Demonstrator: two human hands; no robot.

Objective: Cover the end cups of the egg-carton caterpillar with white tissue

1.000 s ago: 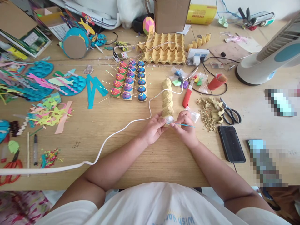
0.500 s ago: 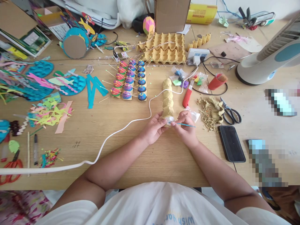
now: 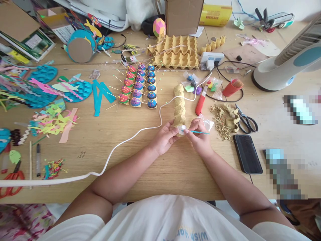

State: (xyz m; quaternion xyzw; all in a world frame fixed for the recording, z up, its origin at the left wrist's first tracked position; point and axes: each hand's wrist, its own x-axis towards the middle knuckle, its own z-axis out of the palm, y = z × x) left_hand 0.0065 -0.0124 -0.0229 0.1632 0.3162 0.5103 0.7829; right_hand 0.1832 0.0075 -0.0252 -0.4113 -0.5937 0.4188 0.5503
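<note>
A yellowish egg-carton strip (image 3: 179,106) with a row of bumps lies upright in the picture at the centre of the table. My left hand (image 3: 164,138) is closed on its near end, thumb beside a white patch (image 3: 181,128) on the last bump. From the right, my right hand (image 3: 199,138) pinches a thin blue tool (image 3: 200,132), its tip at the white patch. The white cable (image 3: 142,129) crosses over the strip. Left of it stand painted egg-carton strips (image 3: 137,87) in red, purple and blue, with thin sticks poking out.
To the right are a red cutter (image 3: 200,104), black scissors (image 3: 247,123), carton scraps (image 3: 223,122), a phone (image 3: 248,154) and a fan (image 3: 278,72). Egg trays (image 3: 175,53) and a power strip (image 3: 212,57) lie behind. Paper cuttings (image 3: 54,120) spread at left.
The blue tool has tilted slightly, its outer end a little higher. My right fingers have shifted a bit; my left hand and the strip look nearly unchanged.
</note>
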